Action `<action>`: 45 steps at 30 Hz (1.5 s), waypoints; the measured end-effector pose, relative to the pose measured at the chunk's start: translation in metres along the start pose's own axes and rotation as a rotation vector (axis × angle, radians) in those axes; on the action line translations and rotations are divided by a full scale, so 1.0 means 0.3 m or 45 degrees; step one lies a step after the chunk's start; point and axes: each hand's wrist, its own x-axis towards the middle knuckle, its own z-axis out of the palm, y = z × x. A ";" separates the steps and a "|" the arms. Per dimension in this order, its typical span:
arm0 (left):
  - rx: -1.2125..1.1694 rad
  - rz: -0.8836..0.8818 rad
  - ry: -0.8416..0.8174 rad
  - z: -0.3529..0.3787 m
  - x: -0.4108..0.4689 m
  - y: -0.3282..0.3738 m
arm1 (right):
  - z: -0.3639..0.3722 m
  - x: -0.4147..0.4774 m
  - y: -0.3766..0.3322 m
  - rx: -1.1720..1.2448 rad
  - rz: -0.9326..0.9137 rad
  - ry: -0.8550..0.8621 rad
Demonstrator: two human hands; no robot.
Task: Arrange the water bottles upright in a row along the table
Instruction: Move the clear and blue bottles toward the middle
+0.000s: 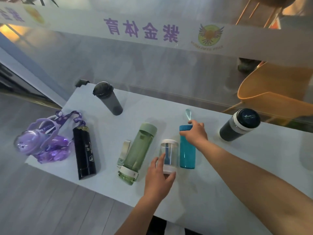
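- Clear short bottle (169,156) lies nearest; left hand (158,179) cups its base, grip forming, not lifted.
- Teal bottle (187,148) lying beside it; right hand (194,133) wraps the cap end.
- Green bottle (138,151), black flask (84,151), purple bottle (42,143): all lying down.
- Far side: grey tumbler (108,98) and dark cup (239,124) appear upright, well apart on the table (220,184). No row yet; judged early.

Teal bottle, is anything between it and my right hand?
No. The right hand is already on the teal bottle, its grip around the cap end, with nothing visible between them.
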 end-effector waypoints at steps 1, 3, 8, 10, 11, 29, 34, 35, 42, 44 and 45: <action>0.001 0.000 -0.010 -0.006 0.002 0.001 | -0.020 -0.031 0.000 0.028 -0.032 0.026; 0.008 0.006 -0.043 -0.014 0.010 -0.007 | -0.068 -0.107 0.006 0.078 -0.084 0.070; -0.007 0.097 -0.119 -0.042 0.031 -0.025 | -0.165 -0.325 0.082 -0.047 -0.193 0.207; -0.020 0.132 -0.132 -0.049 0.037 -0.029 | -0.181 -0.397 0.132 -0.104 -0.223 0.289; -0.023 0.146 -0.138 -0.052 0.040 -0.029 | -0.186 -0.431 0.157 -0.117 -0.227 0.340; -0.039 0.315 -0.206 -0.051 0.058 -0.046 | -0.047 -0.665 0.321 -0.219 -0.075 0.734; -0.077 0.297 -0.266 -0.068 0.028 -0.027 | -0.093 -0.682 0.310 -0.322 -0.051 0.693; -0.073 0.305 -0.243 -0.076 0.020 -0.026 | -0.111 -0.687 0.300 -0.354 -0.061 0.689; -0.081 0.239 0.025 -0.168 -0.082 -0.066 | -0.151 -0.733 0.115 -0.348 -0.538 0.500; -0.071 0.195 0.100 -0.194 -0.131 -0.096 | -0.102 -0.739 0.054 -0.357 -0.644 0.356; -0.076 0.162 0.141 -0.205 -0.157 -0.115 | -0.067 -0.737 0.035 -0.372 -0.677 0.261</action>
